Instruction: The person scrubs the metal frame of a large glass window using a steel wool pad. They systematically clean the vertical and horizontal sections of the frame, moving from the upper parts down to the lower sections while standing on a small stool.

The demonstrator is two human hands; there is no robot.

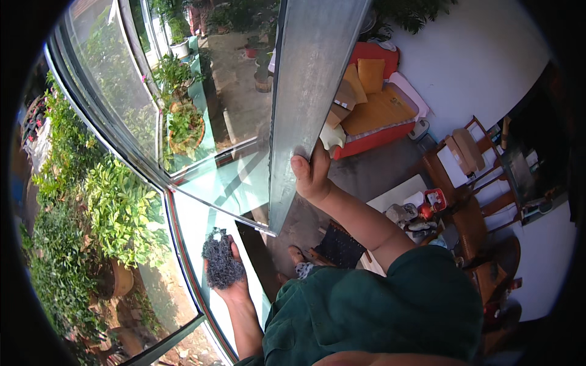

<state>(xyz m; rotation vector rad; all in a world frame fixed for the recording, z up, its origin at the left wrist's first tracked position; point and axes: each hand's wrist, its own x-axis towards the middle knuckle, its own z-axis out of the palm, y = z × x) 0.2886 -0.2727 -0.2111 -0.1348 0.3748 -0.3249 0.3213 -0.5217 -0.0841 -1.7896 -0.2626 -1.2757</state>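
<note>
My left hand [236, 279] holds a clump of dark metal wool [220, 261], which covers most of the palm, above the pale window sill [192, 206]. My right hand [313, 176] grips the edge of a wide grey metal window-frame member [304, 100], with the thumb on its near face and the other fingers partly hidden behind it. The framed glass pane [229, 169] stands at an angle over the sill. Between the metal wool and the frame's lower corner is a gap.
Beyond the window track [178, 242] at left stand leafy shrubs [123, 215] and potted plants [185, 132]. On the room side are a red sofa [375, 142] with orange cushions, a cluttered low table [403, 187] and wooden chairs [476, 155].
</note>
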